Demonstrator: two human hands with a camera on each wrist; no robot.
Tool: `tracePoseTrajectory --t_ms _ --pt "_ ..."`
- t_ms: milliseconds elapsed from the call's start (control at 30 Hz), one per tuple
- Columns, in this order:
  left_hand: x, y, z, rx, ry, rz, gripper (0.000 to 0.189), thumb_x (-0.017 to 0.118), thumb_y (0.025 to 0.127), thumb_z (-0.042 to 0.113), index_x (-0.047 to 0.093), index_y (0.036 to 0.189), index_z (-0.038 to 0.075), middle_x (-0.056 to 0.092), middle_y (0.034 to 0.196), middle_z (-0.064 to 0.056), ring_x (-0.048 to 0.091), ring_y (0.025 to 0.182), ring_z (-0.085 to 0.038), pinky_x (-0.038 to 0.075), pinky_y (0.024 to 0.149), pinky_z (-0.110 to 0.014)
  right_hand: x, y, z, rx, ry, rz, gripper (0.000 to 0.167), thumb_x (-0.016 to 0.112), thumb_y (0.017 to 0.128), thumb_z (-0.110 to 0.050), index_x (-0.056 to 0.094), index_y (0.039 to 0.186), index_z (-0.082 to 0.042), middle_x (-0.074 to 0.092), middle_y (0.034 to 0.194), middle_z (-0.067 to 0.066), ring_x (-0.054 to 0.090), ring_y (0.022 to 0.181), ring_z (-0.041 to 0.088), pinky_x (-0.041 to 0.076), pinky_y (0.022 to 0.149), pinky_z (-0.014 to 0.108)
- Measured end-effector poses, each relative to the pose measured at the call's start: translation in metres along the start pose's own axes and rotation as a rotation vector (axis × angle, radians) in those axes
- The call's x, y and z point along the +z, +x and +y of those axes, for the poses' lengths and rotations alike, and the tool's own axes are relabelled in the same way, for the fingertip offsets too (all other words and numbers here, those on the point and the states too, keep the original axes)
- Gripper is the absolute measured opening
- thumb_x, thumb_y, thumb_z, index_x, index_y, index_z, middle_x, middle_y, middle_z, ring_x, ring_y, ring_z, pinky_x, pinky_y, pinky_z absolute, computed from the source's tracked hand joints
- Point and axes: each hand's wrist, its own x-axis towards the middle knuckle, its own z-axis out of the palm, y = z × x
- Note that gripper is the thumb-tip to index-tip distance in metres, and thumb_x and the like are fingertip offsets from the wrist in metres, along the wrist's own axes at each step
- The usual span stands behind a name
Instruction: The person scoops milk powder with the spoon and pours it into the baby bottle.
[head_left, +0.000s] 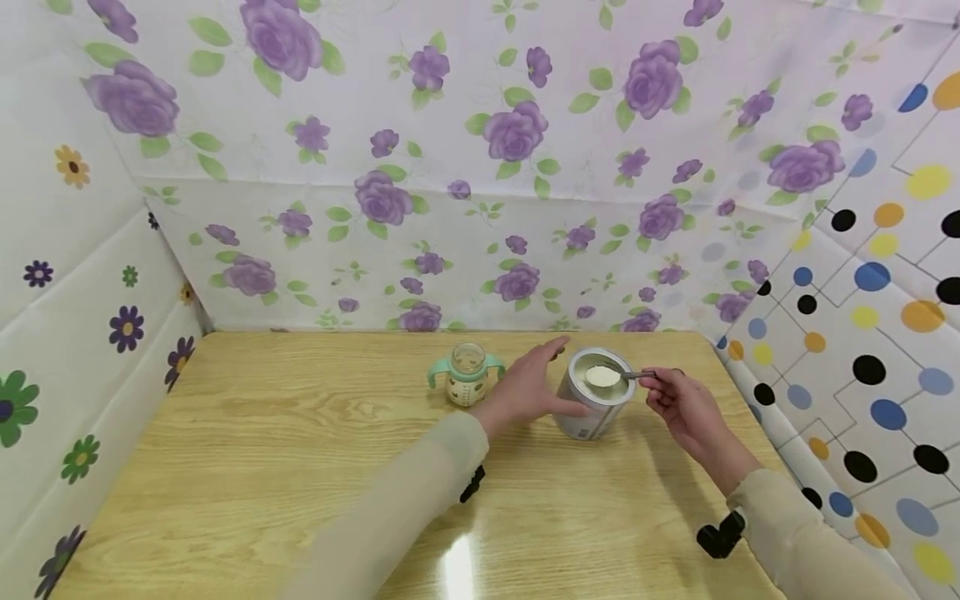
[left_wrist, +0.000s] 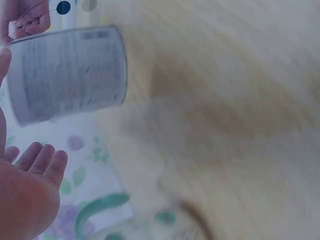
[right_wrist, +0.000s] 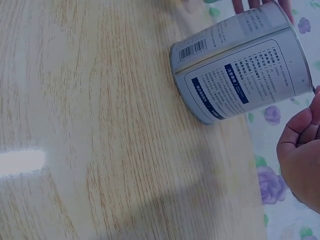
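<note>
A silver-grey can [head_left: 592, 418] with printed label text stands upright and uncovered toward the right of the table. My right hand [head_left: 686, 412] pinches the thin handle of a spoon [head_left: 639, 375] from the can's right side. Pale powder [head_left: 602, 377] is heaped in the spoon's bowl, over the can's mouth. On the other side, my left hand [head_left: 528, 387] is spread, its thumb in front of the can and its fingers behind. The left wrist view shows these straight fingers [left_wrist: 42, 160] apart from the can [left_wrist: 70, 75].
Left of the can stands an uncapped baby bottle [head_left: 467, 385] with two mint-green handles, close to my left wrist. A flowered cloth [head_left: 465, 250] rises behind the wooden table [head_left: 300, 433], and a dotted cloth [head_left: 855, 333] borders its right side.
</note>
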Motion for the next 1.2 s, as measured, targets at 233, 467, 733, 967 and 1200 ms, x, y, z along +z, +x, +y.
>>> tracePoseTrajectory --t_ms 233,467,733,967,1200 --pt "-0.047 -0.013 0.009 0.045 0.108 -0.009 0.118 0.093 0.079 0.056 0.026 0.172 0.027 0.041 0.169 -0.001 0.043 0.153 -0.027 0.042 0.120 -0.055 -0.003 -0.001 0.000 -0.005 0.004 -0.015 0.033 0.051 0.116 -0.018 0.081 0.108 -0.007 0.080 0.093 0.000 0.069 0.080 0.007 0.058 0.078 0.022" --pt "-0.087 -0.026 -0.003 0.007 0.155 -0.006 0.116 0.091 0.081 0.058 0.025 0.172 0.028 0.034 0.173 -0.001 0.034 0.158 -0.030 0.036 0.123 -0.060 -0.004 -0.004 -0.001 -0.016 -0.010 -0.028 0.032 0.051 0.116 -0.019 0.079 0.113 -0.005 0.081 0.095 0.000 0.071 0.082 0.007 0.059 0.079 0.022" --pt "-0.112 -0.041 -0.021 -0.015 0.158 0.015 0.109 0.090 0.084 0.053 0.029 0.171 0.026 0.040 0.169 -0.005 0.040 0.154 -0.031 0.039 0.120 -0.061 -0.007 -0.006 -0.001 -0.020 -0.033 -0.037 0.033 0.050 0.116 -0.020 0.080 0.110 -0.009 0.081 0.097 0.000 0.072 0.084 0.007 0.060 0.081 0.022" --pt "-0.119 -0.052 -0.034 -0.041 0.134 0.031 0.108 0.092 0.084 0.049 0.030 0.171 0.026 0.039 0.170 -0.005 0.041 0.154 -0.032 0.039 0.120 -0.061 -0.006 -0.004 0.000 -0.023 -0.032 -0.049 0.034 0.050 0.116 -0.020 0.081 0.109 -0.010 0.081 0.097 0.000 0.071 0.084 0.007 0.060 0.080 0.021" --pt "-0.115 -0.058 -0.057 -0.068 0.061 0.076 0.104 0.092 0.085 0.047 0.035 0.169 0.023 0.043 0.168 -0.006 0.042 0.152 -0.032 0.040 0.119 -0.062 -0.006 -0.004 0.003 -0.027 -0.036 -0.051 0.037 0.046 0.117 -0.018 0.080 0.110 -0.008 0.080 0.096 0.000 0.070 0.082 0.007 0.059 0.080 0.022"
